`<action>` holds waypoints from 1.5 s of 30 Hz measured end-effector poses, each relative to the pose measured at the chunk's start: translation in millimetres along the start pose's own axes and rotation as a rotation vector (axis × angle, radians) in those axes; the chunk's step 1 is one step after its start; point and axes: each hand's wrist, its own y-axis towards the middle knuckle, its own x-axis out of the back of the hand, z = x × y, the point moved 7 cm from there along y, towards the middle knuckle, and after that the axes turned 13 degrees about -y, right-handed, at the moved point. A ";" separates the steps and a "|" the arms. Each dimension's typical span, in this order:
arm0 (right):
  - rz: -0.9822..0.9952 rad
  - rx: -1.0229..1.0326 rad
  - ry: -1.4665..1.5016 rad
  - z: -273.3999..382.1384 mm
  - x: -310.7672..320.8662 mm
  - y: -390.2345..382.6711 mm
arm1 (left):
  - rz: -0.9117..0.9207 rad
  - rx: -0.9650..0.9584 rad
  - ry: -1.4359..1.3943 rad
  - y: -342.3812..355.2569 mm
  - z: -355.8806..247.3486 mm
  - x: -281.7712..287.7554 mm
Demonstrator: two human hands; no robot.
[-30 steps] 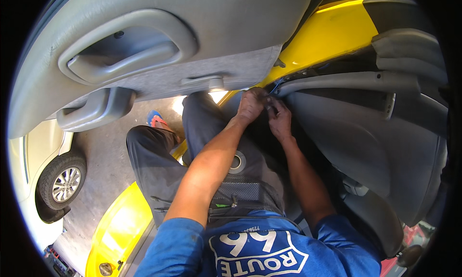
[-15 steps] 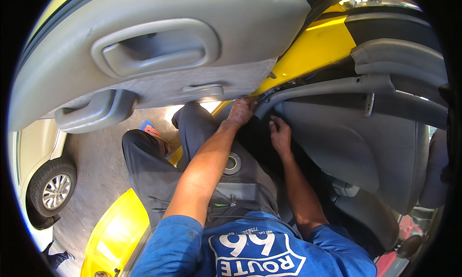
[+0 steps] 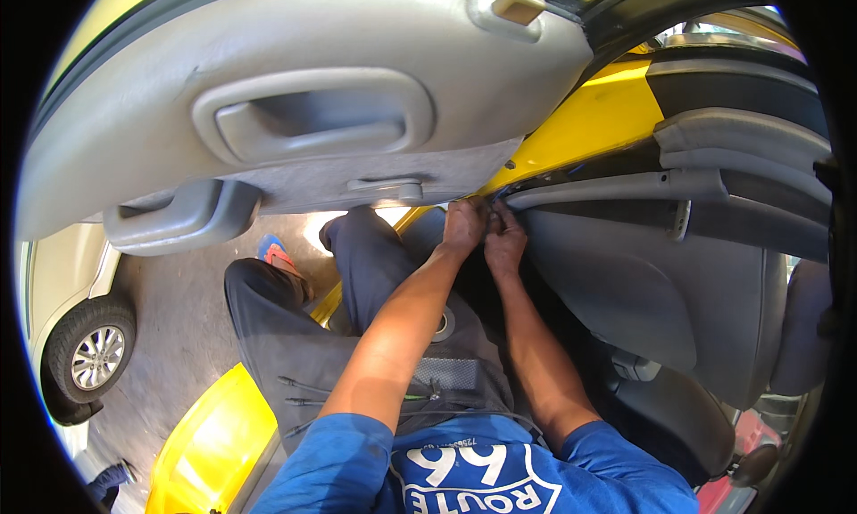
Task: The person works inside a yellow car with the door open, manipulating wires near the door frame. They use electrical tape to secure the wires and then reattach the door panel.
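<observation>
Both hands meet at the lower end of the yellow door pillar (image 3: 594, 112). My left hand (image 3: 464, 226) is closed, its fingertips against the dark gap below the pillar. Right beside it, my right hand (image 3: 506, 244) is pinched, thumb and fingers together close to the left hand's fingers. Whatever they grip is too small or hidden to make out. A long grey trim strip (image 3: 616, 187) runs from just past my right fingers toward the right, along a dark opening with wiring at its left end.
The opened grey door panel (image 3: 312, 112) with its pull handle fills the upper left. A grey seat back (image 3: 616, 273) stands at the right. A roll of tape (image 3: 444, 325) lies on my lap. Beyond my legs, a parked car's wheel (image 3: 96, 358) and a yellow panel (image 3: 214, 438) show.
My right hand has moved up and left to meet my left hand, its fingers now pinched. My left hand has shifted slightly right and down in the picture. The view has tilted a little.
</observation>
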 end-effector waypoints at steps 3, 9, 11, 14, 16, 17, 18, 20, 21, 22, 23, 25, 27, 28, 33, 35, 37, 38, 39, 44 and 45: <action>0.112 -0.001 -0.084 0.9 -1.5 0.9 | -0.046 0.016 -0.010 7.6 7.2 -8.2; 0.120 0.148 -0.126 5.4 31.1 -31.5 | -0.082 0.150 -0.068 3.0 10.1 -9.8; 0.148 0.108 -0.131 -6.8 41.1 -49.4 | -0.093 0.219 -0.073 0.1 6.6 -10.6; 0.201 0.049 -0.128 -25.5 47.7 -67.6 | -0.109 0.206 -0.068 -0.4 -6.3 -15.1; 0.210 0.019 -0.098 -33.5 50.4 -74.8 | -0.077 0.082 -0.056 -1.9 -18.3 -18.0; 0.214 0.017 -0.106 -35.6 50.3 -75.6 | -0.056 0.021 -0.057 -4.5 -22.5 -19.2; 0.206 0.037 -0.100 -35.1 50.2 -74.7 | -0.037 -0.042 -0.059 -8.2 -26.3 -20.2; 0.195 0.064 -0.107 -32.9 48.4 -70.6 | 0.002 -0.119 -0.022 -10.9 -29.7 -23.8; 0.189 0.067 -0.121 -32.3 47.3 -65.9 | 0.025 -0.133 0.016 -11.5 -30.4 -27.5; 0.174 0.078 -0.127 -30.3 46.7 -61.5 | 0.065 -0.121 0.044 -11.4 -29.5 -31.3; 0.181 0.078 -0.128 -28.9 45.0 -57.7 | 0.076 -0.073 -0.008 -10.2 -27.0 -32.1; 0.172 0.085 -0.108 -24.6 44.3 -51.2 | 0.136 0.076 -0.129 -8.6 -21.7 -35.4; 0.142 0.064 -0.094 -21.8 47.4 -46.5 | 0.126 -0.070 -0.009 -6.5 -39.0 -27.8; 0.121 0.056 -0.088 -21.2 50.2 -43.9 | 0.127 -0.130 0.046 -6.2 -47.7 -24.8; 0.044 0.084 -0.067 -15.0 65.5 -37.1 | 0.060 -0.034 -0.003 -11.7 -63.1 -5.1; 0.059 0.070 -0.068 -16.1 66.2 -37.4 | 0.038 -0.099 -0.026 -14.1 -69.7 -4.3; 0.066 0.064 -0.067 -17.1 65.4 -39.3 | 0.026 -0.161 -0.028 -16.6 -71.3 -5.5; 0.069 0.054 -0.052 -18.0 64.4 -40.8 | 0.046 -0.126 -0.031 -16.3 -66.3 -7.7; 0.075 0.043 -0.037 -19.2 63.3 -42.8 | 0.074 -0.078 -0.031 -15.4 -60.2 -10.3; 0.135 0.030 -0.106 -26.9 56.1 -50.5 | 0.132 -0.128 0.164 -18.7 -62.2 -17.7; 0.141 0.049 -0.123 -27.9 54.6 -51.2 | 0.154 -0.094 0.255 -20.7 -63.2 -21.6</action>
